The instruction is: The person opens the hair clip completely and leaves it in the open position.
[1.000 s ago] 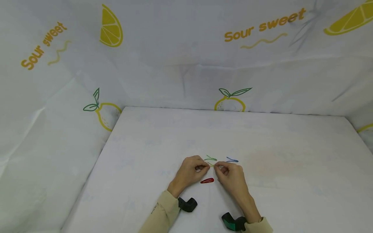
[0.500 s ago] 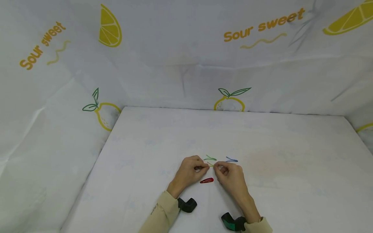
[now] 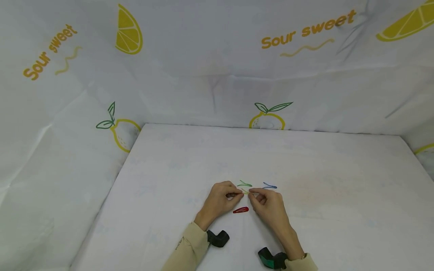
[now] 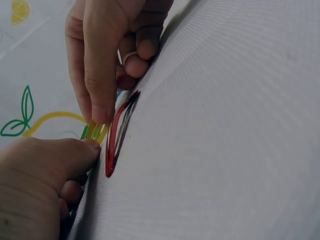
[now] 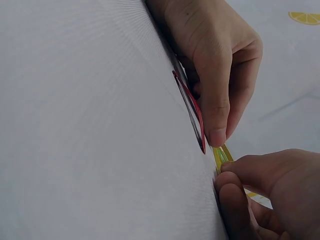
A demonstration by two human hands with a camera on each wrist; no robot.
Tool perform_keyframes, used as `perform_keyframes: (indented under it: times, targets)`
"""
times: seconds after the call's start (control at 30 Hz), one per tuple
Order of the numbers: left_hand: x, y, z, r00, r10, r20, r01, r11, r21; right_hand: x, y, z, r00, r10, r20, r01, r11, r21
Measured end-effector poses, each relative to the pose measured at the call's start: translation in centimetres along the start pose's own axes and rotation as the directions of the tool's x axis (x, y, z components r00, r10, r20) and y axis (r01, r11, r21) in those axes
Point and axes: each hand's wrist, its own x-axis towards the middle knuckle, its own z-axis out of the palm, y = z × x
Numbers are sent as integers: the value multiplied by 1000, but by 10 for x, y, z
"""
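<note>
A small yellow hair clip [image 3: 246, 193] is pinched between both hands in the head view. My left hand [image 3: 221, 198] holds its left end between thumb and index finger. The right thumb and index finger of my right hand [image 3: 270, 206] are on the other end; in the left wrist view that thumb presses the yellow clip [image 4: 98, 131] from above. Just nearer to me lies a red snap clip [image 3: 241, 210], its two leaves parted in the right wrist view. Beyond the hands, a green clip [image 3: 245, 184] and a blue clip [image 3: 270, 186] lie splayed apart.
A white cloth covers the table [image 3: 162, 162]. Behind it stands a pale curtain [image 3: 190, 86] printed with lemons and lettering. Black camera mounts, one at the left wrist [image 3: 218, 239] and one at the right [image 3: 272, 258], stick out inward above the table.
Both hands stay at the yellow hair clip almost without moving. My right index finger and thumb look slightly more parted at its end. The other clips lie where they were.
</note>
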Motion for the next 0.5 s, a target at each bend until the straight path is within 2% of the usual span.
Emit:
perform_keyframes:
  times: [0.5]
  targets:
    - [-1,2,-1,1000,14,-5,-14,1000,20,-1,0,-2,1000,-17,9,17,999,48]
